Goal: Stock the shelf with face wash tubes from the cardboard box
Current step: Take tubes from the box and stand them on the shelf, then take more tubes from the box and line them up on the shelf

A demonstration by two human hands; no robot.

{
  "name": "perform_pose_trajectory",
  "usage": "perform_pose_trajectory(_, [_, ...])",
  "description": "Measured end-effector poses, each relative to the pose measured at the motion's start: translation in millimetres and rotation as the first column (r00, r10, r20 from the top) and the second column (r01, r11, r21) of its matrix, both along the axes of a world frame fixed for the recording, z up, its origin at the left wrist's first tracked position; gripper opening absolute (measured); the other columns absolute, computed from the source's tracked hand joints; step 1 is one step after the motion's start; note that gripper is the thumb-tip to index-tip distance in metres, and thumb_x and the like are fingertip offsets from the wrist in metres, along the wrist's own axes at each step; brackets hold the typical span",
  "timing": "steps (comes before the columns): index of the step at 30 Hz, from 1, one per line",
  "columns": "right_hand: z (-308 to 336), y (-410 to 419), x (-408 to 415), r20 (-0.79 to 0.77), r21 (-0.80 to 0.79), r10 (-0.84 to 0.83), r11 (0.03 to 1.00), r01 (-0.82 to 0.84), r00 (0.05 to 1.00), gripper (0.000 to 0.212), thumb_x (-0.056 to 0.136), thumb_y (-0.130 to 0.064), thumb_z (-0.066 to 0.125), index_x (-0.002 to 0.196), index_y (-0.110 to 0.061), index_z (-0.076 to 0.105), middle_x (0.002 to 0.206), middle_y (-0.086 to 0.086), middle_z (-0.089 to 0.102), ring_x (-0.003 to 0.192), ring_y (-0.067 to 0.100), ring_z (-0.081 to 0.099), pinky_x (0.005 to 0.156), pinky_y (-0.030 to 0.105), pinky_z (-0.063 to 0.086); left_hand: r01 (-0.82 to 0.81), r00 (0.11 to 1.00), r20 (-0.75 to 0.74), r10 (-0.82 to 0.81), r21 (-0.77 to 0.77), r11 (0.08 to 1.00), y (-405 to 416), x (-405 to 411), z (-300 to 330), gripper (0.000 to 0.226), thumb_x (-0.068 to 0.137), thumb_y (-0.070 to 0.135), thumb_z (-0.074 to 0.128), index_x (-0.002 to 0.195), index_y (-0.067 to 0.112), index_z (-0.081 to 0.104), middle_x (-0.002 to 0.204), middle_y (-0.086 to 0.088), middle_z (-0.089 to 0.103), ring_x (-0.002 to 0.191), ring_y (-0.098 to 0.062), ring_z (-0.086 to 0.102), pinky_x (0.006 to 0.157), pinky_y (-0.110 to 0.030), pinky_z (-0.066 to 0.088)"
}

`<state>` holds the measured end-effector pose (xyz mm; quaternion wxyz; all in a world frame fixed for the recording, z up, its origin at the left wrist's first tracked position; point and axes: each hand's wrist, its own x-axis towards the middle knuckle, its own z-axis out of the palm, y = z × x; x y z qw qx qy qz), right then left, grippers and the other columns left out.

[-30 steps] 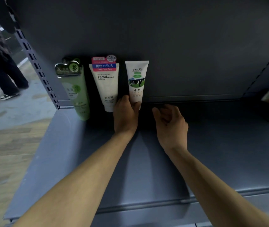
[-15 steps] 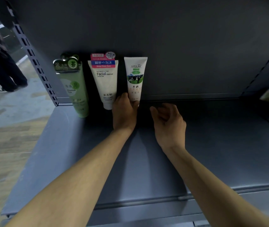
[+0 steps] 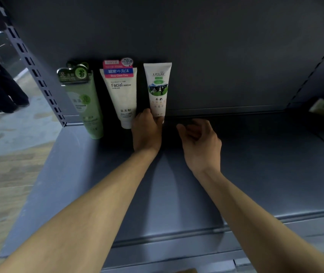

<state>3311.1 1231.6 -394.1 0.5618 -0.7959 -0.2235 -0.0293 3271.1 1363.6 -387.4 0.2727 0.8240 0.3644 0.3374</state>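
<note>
So the left hand (image 3: 147,133) is pinching the base of the white milk face wash tube (image 3: 158,89), standing third in the row at upper left against the shelf (image 3: 255,174) back, while the right hand (image 3: 198,142) hovers half-curled and empty (next move's probably letting go without tipping it).

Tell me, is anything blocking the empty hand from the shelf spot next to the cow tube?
Nothing visible does. The right hand hovers open just right of the cow tube, which the left hand holds at its base. The shelf beside that tube, along the back panel, looks bare.
</note>
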Motion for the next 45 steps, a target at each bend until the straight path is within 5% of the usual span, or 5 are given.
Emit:
perform_pose_trajectory(11, [0, 4, 5, 0.033, -0.072, -0.011, 0.997, 0.013, 0.999, 0.045, 0.088, -0.039, 0.070, 0.125, -0.015, 0.057, 0.109, -0.004, 0.069, 0.089, -0.001, 0.059, 0.062, -0.005, 0.037, 0.019, 1.000, 0.008, -0.019, 0.011, 1.000, -15, -25, -3, 0.032, 0.092, 0.029, 0.062, 0.114, 0.006, 0.059, 0.112, -0.011, 0.063, 0.106, -0.028, 0.058, 0.089, -0.040, 0.046])
perform_pose_trajectory(18, [9, 0, -8, 0.220, -0.345, 0.112, 0.938, -0.030, 0.969, 0.035, 0.094, -0.028, 0.063, 0.125, -0.013, 0.060, 0.121, 0.007, 0.061, 0.110, 0.022, 0.058, 0.085, 0.024, 0.041, 0.171, 0.984, -0.064, -0.168, 0.039, 0.985, -56, -92, 2, 0.038, 0.090, 0.033, 0.064, 0.121, 0.014, 0.059, 0.112, -0.005, 0.065, 0.103, -0.022, 0.062, 0.084, -0.035, 0.051])
perform_pose_trajectory(25, [39, -83, -47, 0.385, -0.621, 0.403, 0.779, -0.090, 0.830, 0.036, 0.095, -0.025, 0.060, 0.127, -0.008, 0.061, 0.127, 0.011, 0.059, 0.113, 0.031, 0.055, 0.086, 0.042, 0.052, 0.463, 0.833, -0.452, -0.320, 0.252, 0.850, -66, -185, 47, 0.042, 0.087, 0.039, 0.061, 0.125, 0.021, 0.057, 0.116, 0.000, 0.061, 0.105, -0.025, 0.057, 0.075, -0.039, 0.053])
perform_pose_trajectory(35, [6, -230, -106, 0.465, -0.599, 0.282, 0.798, 0.063, 0.839, 0.030, 0.088, -0.025, 0.071, 0.111, -0.007, 0.067, 0.109, 0.008, 0.066, 0.093, 0.029, 0.061, 0.079, 0.039, 0.054, 0.746, 0.653, -0.483, -0.583, 0.275, 0.607, -178, -216, 2, 0.029, 0.088, 0.036, 0.054, 0.105, 0.015, 0.064, 0.091, 0.001, 0.062, 0.084, -0.022, 0.063, 0.058, -0.037, 0.053])
perform_pose_trajectory(45, [-140, -315, -189, 0.028, -0.771, 0.164, 0.631, -0.083, 0.986, 0.036, 0.084, -0.033, 0.073, 0.115, -0.017, 0.064, 0.112, 0.002, 0.063, 0.102, 0.026, 0.060, 0.074, 0.035, 0.053, 0.803, 0.395, -0.689, -0.608, -0.062, 0.593, -221, -239, -132, 0.030, 0.087, 0.043, 0.052, 0.109, 0.023, 0.057, 0.098, 0.005, 0.060, 0.096, -0.020, 0.063, 0.065, -0.036, 0.050])
